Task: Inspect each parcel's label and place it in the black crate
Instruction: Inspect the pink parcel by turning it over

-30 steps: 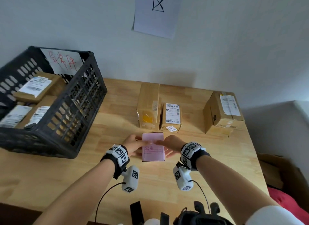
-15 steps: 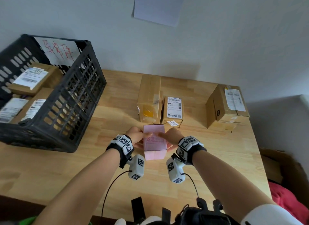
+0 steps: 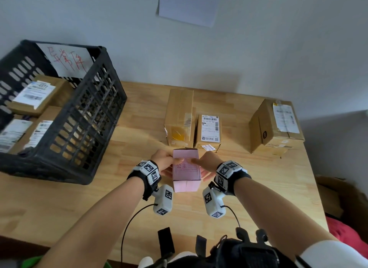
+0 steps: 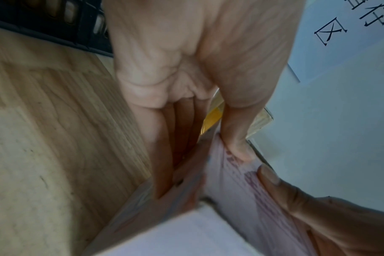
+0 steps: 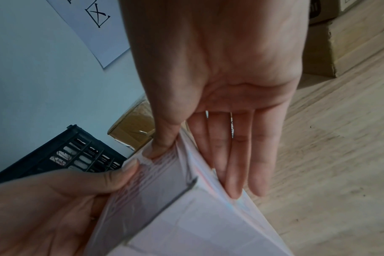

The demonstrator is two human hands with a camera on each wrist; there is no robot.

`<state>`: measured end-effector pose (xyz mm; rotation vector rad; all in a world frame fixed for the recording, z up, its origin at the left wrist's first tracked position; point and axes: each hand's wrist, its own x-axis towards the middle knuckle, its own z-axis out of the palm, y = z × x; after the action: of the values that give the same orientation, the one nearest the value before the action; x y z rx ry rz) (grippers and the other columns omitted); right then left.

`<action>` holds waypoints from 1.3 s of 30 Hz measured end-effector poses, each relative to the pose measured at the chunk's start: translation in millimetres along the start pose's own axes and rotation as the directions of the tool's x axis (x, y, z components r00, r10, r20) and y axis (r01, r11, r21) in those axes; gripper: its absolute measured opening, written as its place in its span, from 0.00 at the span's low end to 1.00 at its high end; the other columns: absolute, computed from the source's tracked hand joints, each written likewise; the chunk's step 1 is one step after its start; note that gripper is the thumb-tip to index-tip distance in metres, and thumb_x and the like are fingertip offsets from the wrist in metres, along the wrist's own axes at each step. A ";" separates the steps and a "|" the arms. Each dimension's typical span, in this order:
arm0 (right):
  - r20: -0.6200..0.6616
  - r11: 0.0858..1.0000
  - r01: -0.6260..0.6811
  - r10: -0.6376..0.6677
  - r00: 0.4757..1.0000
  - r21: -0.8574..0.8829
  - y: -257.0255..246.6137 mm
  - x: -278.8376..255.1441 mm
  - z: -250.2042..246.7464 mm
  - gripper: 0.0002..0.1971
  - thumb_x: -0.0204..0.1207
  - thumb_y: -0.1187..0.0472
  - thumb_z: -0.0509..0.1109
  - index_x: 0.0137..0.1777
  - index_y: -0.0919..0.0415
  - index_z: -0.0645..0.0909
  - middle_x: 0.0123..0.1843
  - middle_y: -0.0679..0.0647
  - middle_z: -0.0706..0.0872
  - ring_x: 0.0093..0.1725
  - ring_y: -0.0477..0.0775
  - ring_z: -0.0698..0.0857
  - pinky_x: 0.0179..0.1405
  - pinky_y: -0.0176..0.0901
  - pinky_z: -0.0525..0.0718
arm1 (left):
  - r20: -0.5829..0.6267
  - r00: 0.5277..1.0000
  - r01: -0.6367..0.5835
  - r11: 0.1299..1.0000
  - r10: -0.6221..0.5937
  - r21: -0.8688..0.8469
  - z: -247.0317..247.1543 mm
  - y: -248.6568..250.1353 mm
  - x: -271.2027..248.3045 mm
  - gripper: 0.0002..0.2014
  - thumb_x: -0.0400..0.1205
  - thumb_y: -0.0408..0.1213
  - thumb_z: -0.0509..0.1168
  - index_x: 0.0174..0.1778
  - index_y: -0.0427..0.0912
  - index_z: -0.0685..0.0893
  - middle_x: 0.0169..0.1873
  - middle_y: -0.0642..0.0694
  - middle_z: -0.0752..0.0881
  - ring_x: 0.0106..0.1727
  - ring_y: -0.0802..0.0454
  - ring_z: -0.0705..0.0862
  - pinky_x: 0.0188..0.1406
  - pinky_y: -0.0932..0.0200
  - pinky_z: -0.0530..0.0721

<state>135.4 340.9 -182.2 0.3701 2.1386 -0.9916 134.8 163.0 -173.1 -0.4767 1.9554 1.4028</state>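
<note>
Two hands, one pink parcel (image 3: pixel 186 169): held level above the wooden table (image 3: pixel 139 208), printed face up toward the holder, presumably so its label can be read before it goes in.

Left hand (image 3: pixel 164 162): thumb pressed on the top face, fingers (image 4: pixel 164 155) laid straight along the underside and side; a pinching hold, wrist bent inward.

Right hand (image 3: pixel 208 162): mirrors it, thumb on top near the other thumb, fingers (image 5: pixel 241 155) extended flat under the parcel's right edge. Both forearms converge on the parcel from the table's near edge.

Black crate (image 3: pixel 95 128): on the table, well left of the pink parcel, already holding several labelled cartons.

Three brown cartons (image 3: pixel 180 118) (image 3: pixel 210 130) (image 3: pixel 276 126): two just behind the pink parcel, side by side; the third farther right of it, labels facing up, seemingly waiting their turn.

Paper sheet (image 3: pixel 189 6): on the wall, above and behind the pink parcel.
</note>
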 end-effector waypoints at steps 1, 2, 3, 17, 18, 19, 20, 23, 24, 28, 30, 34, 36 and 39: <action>-0.008 1.000 0.002 -0.002 1.000 -0.010 0.3 -0.6 0.2 0.26 0.77 0.43 0.68 0.55 0.70 0.82 0.51 0.62 0.90 0.50 0.59 0.90 0.52 0.58 0.88 | -0.011 1.000 -0.002 1.000 0.002 -0.001 1.2 -0.1 -1.3 0.05 0.76 0.34 0.73 0.46 0.41 0.86 0.45 0.40 0.90 0.45 0.43 0.89 0.35 0.52 0.86; -0.014 1.000 0.003 -0.003 1.000 -0.017 0.7 -1.9 0.3 0.26 0.77 0.43 0.68 0.55 0.70 0.82 0.52 0.62 0.90 0.51 0.59 0.90 0.53 0.57 0.88 | -0.026 1.000 -0.006 1.000 0.006 -0.006 2.6 -0.1 -3.8 0.04 0.76 0.35 0.73 0.44 0.41 0.86 0.45 0.40 0.90 0.44 0.44 0.89 0.34 0.52 0.86; -0.018 1.000 0.003 -0.003 1.000 -0.019 1.8 -2.6 0.7 0.26 0.77 0.43 0.68 0.55 0.70 0.82 0.52 0.62 0.90 0.51 0.58 0.90 0.54 0.57 0.88 | -0.041 0.999 -0.010 1.000 0.009 -0.014 3.6 -1.1 -6.6 0.04 0.76 0.36 0.73 0.43 0.42 0.86 0.45 0.39 0.90 0.44 0.43 0.89 0.34 0.52 0.86; 0.106 0.913 -0.052 0.009 0.994 0.404 62.9 -40.8 -28.2 0.19 0.83 0.50 0.63 0.67 0.62 0.79 0.50 0.54 0.91 0.47 0.55 0.90 0.43 0.51 0.90 | 0.061 0.994 0.085 0.984 -0.095 0.155 7.9 -1.4 -31.0 0.32 0.75 0.69 0.59 0.62 0.45 0.77 0.59 0.44 0.82 0.59 0.42 0.80 0.58 0.40 0.81; 0.110 0.911 -0.076 0.034 0.993 0.406 68.1 -42.7 -28.2 0.20 0.83 0.49 0.62 0.68 0.61 0.78 0.50 0.53 0.91 0.45 0.55 0.90 0.42 0.51 0.89 | 0.042 0.994 0.095 0.979 -0.104 0.183 7.6 -2.4 -33.0 0.31 0.75 0.67 0.60 0.62 0.45 0.77 0.59 0.46 0.82 0.59 0.42 0.80 0.59 0.40 0.82; 0.103 0.909 -0.105 0.069 0.992 0.403 71.7 -43.0 -27.2 0.21 0.83 0.49 0.62 0.70 0.61 0.77 0.50 0.54 0.90 0.44 0.55 0.89 0.43 0.51 0.89 | 0.026 0.992 0.113 0.974 -0.120 0.197 8.0 -4.9 -34.0 0.30 0.75 0.67 0.61 0.62 0.45 0.75 0.57 0.47 0.80 0.61 0.41 0.80 0.59 0.41 0.83; 0.086 0.904 -0.124 0.096 0.992 0.410 75.1 -42.0 -26.2 0.22 0.83 0.49 0.62 0.71 0.62 0.75 0.50 0.55 0.89 0.43 0.55 0.89 0.43 0.52 0.89 | 0.020 0.989 0.140 0.970 -0.147 0.196 10.3 -6.6 -34.7 0.30 0.75 0.67 0.61 0.61 0.46 0.73 0.57 0.47 0.78 0.64 0.39 0.78 0.60 0.41 0.83; 0.034 0.891 -0.109 0.105 0.994 0.441 76.9 -42.7 -23.1 0.26 0.82 0.48 0.63 0.74 0.63 0.70 0.53 0.57 0.88 0.44 0.56 0.88 0.49 0.56 0.89 | 0.056 0.972 0.223 0.971 -0.228 0.082 20.8 -14.3 -30.9 0.39 0.70 0.73 0.60 0.68 0.47 0.71 0.66 0.39 0.77 0.66 0.34 0.78 0.63 0.35 0.80; 0.041 0.885 -0.094 0.084 0.996 0.457 77.4 -43.6 -22.4 0.28 0.81 0.46 0.64 0.75 0.62 0.70 0.55 0.57 0.88 0.47 0.57 0.89 0.50 0.58 0.89 | 0.076 0.968 0.238 0.970 -0.241 0.048 27.1 -16.1 -28.8 0.40 0.70 0.73 0.59 0.71 0.49 0.70 0.69 0.37 0.75 0.66 0.33 0.77 0.64 0.34 0.79; 0.176 0.894 -0.073 -0.006 0.984 0.442 71.5 -47.7 -15.9 0.28 0.76 0.39 0.67 0.69 0.57 0.74 0.60 0.58 0.86 0.52 0.59 0.88 0.48 0.57 0.89 | 0.123 0.966 0.226 0.974 -0.228 0.034 55.2 -13.5 -27.2 0.40 0.72 0.70 0.61 0.72 0.44 0.73 0.64 0.37 0.79 0.64 0.37 0.79 0.68 0.36 0.76; 0.168 0.905 -0.055 -0.019 0.986 0.423 70.1 -47.4 -12.8 0.25 0.77 0.42 0.67 0.65 0.59 0.79 0.59 0.59 0.87 0.49 0.56 0.87 0.55 0.60 0.87 | 0.138 0.967 0.212 0.977 -0.214 0.027 65.9 -5.0 -29.4 0.39 0.72 0.70 0.61 0.69 0.42 0.76 0.60 0.39 0.81 0.61 0.41 0.80 0.67 0.42 0.76; 0.145 0.856 -0.053 -0.027 0.989 0.514 75.8 -48.6 -20.5 0.17 0.81 0.52 0.66 0.64 0.61 0.79 0.53 0.56 0.87 0.49 0.56 0.85 0.58 0.60 0.83 | 0.129 0.979 0.159 0.987 -0.159 0.011 65.7 9.2 -30.3 0.24 0.83 0.62 0.50 0.57 0.45 0.76 0.45 0.44 0.80 0.44 0.49 0.79 0.48 0.58 0.78; 0.096 0.846 -0.059 0.009 0.995 0.529 81.4 -48.7 -27.7 0.14 0.82 0.60 0.66 0.65 0.62 0.77 0.55 0.58 0.86 0.51 0.58 0.84 0.56 0.61 0.84 | 0.096 0.983 0.153 0.988 -0.154 0.009 57.4 5.9 -25.4 0.26 0.82 0.63 0.52 0.67 0.49 0.73 0.55 0.43 0.82 0.52 0.46 0.80 0.50 0.60 0.83; -0.050 0.885 -0.058 0.091 0.995 0.462 88.2 -45.2 -34.7 0.16 0.83 0.66 0.62 0.69 0.64 0.74 0.61 0.63 0.84 0.54 0.62 0.85 0.55 0.61 0.85 | 0.053 0.982 0.179 0.981 -0.184 0.078 50.4 -6.1 -17.0 0.32 0.81 0.62 0.56 0.77 0.45 0.67 0.75 0.39 0.72 0.73 0.40 0.71 0.70 0.45 0.73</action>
<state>195.3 427.1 -181.8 0.7204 1.9143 -1.4600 166.3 206.4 -175.0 -0.5576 1.8576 1.2137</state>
